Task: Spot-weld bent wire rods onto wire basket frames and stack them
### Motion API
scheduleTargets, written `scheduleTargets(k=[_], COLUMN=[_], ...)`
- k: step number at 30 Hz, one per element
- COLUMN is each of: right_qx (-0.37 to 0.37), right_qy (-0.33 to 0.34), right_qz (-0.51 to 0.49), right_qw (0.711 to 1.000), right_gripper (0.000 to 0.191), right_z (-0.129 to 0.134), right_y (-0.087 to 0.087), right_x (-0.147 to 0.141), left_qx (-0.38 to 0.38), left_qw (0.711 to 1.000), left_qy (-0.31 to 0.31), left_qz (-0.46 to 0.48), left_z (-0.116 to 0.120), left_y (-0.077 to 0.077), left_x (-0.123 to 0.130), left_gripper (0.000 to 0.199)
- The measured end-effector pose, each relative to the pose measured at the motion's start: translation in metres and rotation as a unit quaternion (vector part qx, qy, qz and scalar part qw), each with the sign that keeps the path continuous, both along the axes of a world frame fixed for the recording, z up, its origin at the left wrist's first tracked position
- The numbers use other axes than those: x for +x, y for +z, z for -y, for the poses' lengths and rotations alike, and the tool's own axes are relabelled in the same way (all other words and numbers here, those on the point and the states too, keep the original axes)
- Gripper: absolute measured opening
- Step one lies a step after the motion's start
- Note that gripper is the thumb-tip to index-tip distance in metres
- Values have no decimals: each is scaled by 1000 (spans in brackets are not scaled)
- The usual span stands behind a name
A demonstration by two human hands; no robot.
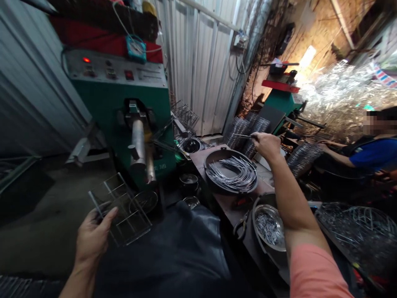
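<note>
My left hand grips a small wire rack by its near side, thumb on top, over the dark apron on my lap. The rack is made of thin metal rods crossing in a grid. My right hand is stretched out to the right, its fingers pinched on a thin metal wire that points left. Below that hand stands a round black pan holding a loose coil of bent wires. Nearer to me, a metal bowl contains many short metal pins.
A green welding machine with cylindrical electrodes stands ahead on the left. Stacks of wire parts lean beyond the pan. At the right, a person in a blue shirt sits beside another green machine. Tangled wire pieces lie at lower right.
</note>
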State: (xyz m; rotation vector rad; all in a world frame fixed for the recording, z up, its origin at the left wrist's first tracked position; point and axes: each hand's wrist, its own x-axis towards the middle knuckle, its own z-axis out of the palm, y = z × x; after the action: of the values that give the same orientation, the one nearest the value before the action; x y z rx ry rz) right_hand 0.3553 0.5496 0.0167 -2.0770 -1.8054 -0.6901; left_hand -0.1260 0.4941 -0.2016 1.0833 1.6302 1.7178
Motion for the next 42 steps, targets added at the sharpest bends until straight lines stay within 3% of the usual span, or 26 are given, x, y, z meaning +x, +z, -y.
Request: scheduleTargets(k=[3,6,9,12,14,16,20,29,42], right_qx=[34,-4,-55,-72,-83,-94,-96,-95,-111], right_qy=[220,404,453,456,465,475,480,475,475], right_qz=[-78,-226,-370,-453,-453,-415,-357,-366,-393], right_qw=[972,887,809,762,756,771,795,794,779], right_gripper=[23,23,25,26,23,20,19,22,23], right_z=[6,-12,-37,-50,-54,-55,-62,-80,-91], right_y=[-15,-62,-122,-172,-195,-209,-223,-232,-235], right_x=[-35,-81,-136,-183,-202,-212,-212,-201,-203], left_qx=[-33,-20,-17,-22,-27,-32,-46,-53,-61], left_qw=[999,996,992,990,987,984,976,970,968], left_qy=[-28,-74,-111,-127,-138,-150,-174,-187,-161], left_qz=[26,36,52,65,78,93,123,147,180], left_z=[-9,-16,-20,-23,-25,-29,-40,-54,-60], left_y=[-3,-2,-1,-1,-1,-1,-5,-18,-8], left_x=[3,6,5,1,-2,-3,-1,2,3], left_gripper=[44,51,53,51,49,47,46,45,48])
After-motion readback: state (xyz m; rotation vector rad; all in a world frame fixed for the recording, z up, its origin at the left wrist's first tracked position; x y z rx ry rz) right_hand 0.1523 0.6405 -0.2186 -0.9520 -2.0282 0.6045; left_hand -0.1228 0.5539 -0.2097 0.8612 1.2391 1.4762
